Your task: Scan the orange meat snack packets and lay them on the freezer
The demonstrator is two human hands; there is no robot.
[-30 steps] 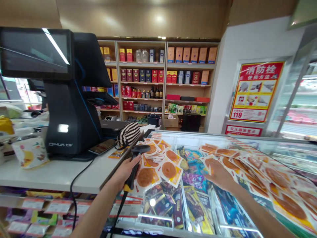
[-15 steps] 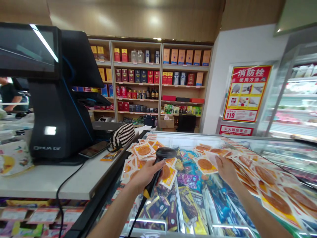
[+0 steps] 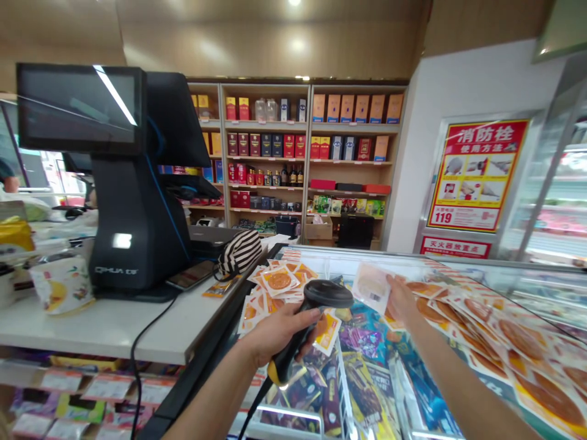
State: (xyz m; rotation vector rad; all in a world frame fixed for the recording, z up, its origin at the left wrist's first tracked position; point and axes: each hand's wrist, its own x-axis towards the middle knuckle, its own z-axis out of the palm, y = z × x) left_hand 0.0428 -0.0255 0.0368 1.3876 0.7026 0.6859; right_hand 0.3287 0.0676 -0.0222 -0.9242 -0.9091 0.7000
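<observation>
a shop interior, with wooden shelves (image 3: 266, 128) of boxes and bottles along the back wall, stands behind a glass-topped freezer (image 3: 337, 255).

above the freezer glass is a flat, pale packet (image 3: 370, 287), its whitish side with a small barcode facing the viewer. the right hand (image 3: 400, 300) grips it by its right edge, between thumb and fingers. just beside its left edge in this view is the head of a black handheld scanner (image 3: 328, 294); whether the two touch, i cannot tell. the left hand (image 3: 279, 333) is closed around the scanner's handle, thumb on top, and a black cord runs down from the yellow-banded end.

to the left of the scanner's head, a loose pile of orange-and-white packets (image 3: 279, 280) lies on the glass, and a larger spread of similar packets (image 3: 499, 330) covers the right side, beyond the right hand. between and below them, colourful wrapped goods (image 3: 367, 391) show inside the freezer.

farther left, a white counter (image 3: 151, 327) carries a black register (image 3: 132, 226), a phone (image 3: 190, 275) near its base and a black-and-white striped pouch (image 3: 241, 250). on the white wall to the right hangs a red and yellow poster (image 3: 477, 177).
</observation>
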